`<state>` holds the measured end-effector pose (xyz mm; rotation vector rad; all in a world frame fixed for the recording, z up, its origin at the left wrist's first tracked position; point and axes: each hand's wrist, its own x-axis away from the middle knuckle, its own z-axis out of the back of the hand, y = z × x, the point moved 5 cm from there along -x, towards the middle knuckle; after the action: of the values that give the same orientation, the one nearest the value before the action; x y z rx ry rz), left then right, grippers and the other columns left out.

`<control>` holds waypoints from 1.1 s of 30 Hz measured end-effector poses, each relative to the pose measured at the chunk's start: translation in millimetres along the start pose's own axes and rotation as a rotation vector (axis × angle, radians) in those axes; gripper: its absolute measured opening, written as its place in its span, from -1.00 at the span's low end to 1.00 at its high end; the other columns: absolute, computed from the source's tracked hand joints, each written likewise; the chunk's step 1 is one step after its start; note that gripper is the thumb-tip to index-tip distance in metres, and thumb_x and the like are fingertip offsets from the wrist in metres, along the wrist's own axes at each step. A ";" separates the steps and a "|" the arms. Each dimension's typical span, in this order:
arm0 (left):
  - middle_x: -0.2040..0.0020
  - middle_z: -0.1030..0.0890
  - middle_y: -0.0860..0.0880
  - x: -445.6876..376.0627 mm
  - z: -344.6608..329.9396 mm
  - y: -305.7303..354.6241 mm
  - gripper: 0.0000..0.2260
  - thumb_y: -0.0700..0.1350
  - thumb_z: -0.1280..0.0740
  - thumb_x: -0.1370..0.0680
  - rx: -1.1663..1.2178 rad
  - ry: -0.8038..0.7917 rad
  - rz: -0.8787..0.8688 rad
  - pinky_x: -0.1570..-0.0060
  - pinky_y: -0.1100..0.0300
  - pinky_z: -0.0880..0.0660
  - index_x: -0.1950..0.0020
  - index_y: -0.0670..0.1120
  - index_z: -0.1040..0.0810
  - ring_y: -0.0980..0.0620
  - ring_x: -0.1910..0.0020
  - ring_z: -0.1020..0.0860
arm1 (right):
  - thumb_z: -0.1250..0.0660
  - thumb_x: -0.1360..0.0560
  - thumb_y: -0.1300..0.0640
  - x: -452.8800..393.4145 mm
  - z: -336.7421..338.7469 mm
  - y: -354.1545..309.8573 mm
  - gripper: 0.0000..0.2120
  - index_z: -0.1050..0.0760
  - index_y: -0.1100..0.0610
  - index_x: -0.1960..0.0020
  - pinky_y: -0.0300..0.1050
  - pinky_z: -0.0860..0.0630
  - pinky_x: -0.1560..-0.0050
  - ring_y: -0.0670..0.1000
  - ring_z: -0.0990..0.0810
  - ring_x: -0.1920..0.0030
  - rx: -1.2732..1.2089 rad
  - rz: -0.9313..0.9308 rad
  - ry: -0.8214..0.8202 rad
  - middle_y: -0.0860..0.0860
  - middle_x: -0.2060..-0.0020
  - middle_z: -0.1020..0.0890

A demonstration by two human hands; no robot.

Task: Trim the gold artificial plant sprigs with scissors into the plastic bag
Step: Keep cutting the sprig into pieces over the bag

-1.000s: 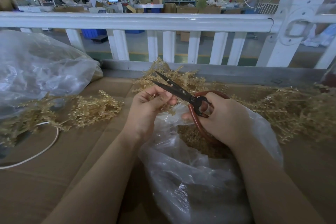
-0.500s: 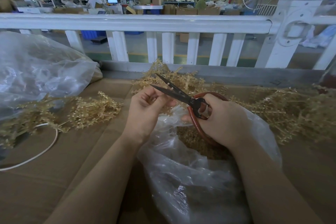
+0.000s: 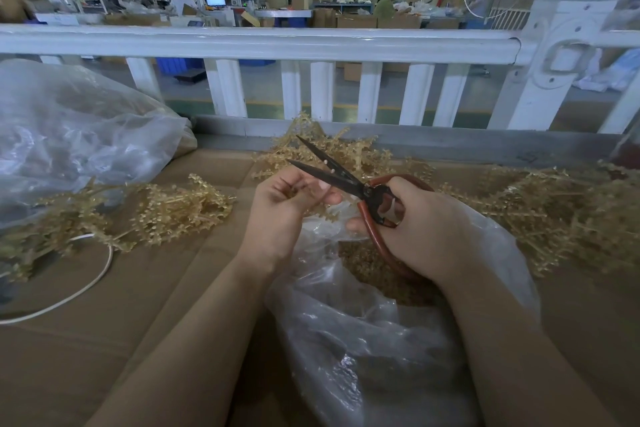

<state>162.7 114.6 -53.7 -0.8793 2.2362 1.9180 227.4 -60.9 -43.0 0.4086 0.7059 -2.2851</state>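
Head view: scissors blades gape wider than before; left hand fingers pinch a sprig.

Single head view, wide-angle, looking forward-down, close over cardboard worktop; white railing beyond.

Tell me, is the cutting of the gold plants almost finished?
Not nearly. Done: gold bits already lie in the plastic bag. In hand: the left hand pinches a sprig at the open scissors, gripped by the right hand. Left: uncut piles at left, behind and right.
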 end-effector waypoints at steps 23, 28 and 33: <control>0.25 -0.63 -0.08 -0.9 0.7 0.8 -0.80 -0.29 -0.30 -0.58 -0.066 -0.049 -0.015 -0.06 0.08 -0.53 -0.04 -0.46 -0.48 -0.01 0.20 -0.58 | -0.19 -0.26 -0.66 -0.2 -5.6 4.3 -0.42 -0.50 -0.18 0.11 -0.32 -0.38 0.33 -0.28 -0.54 0.25 -0.125 -0.008 0.023 -0.27 0.36 -0.53; 0.26 -0.63 -0.06 -0.6 -0.2 2.9 -0.85 -0.32 -0.28 -0.59 -0.103 -0.058 -0.036 0.00 0.14 -0.54 -0.03 -0.44 -0.49 0.01 0.21 -0.58 | -0.15 -0.25 -0.68 0.2 -4.8 4.2 -0.37 -0.51 -0.15 0.13 -0.32 -0.35 0.36 -0.28 -0.54 0.26 -0.122 -0.011 0.057 -0.28 0.40 -0.51; 0.25 -0.62 -0.09 -1.2 -1.4 3.6 -0.86 -0.34 -0.28 -0.59 -0.106 -0.071 -0.049 0.02 0.15 -0.54 -0.03 -0.45 -0.49 0.01 0.22 -0.58 | -0.09 -0.25 -0.71 -0.3 -6.4 2.6 -0.38 -0.46 -0.19 0.16 -0.28 -0.40 0.35 -0.24 -0.50 0.38 -0.135 0.001 0.058 -0.25 0.41 -0.51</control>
<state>162.5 114.0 -49.7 -0.8551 2.0716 2.0285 230.0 -58.6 -48.9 0.4128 0.8839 -2.2168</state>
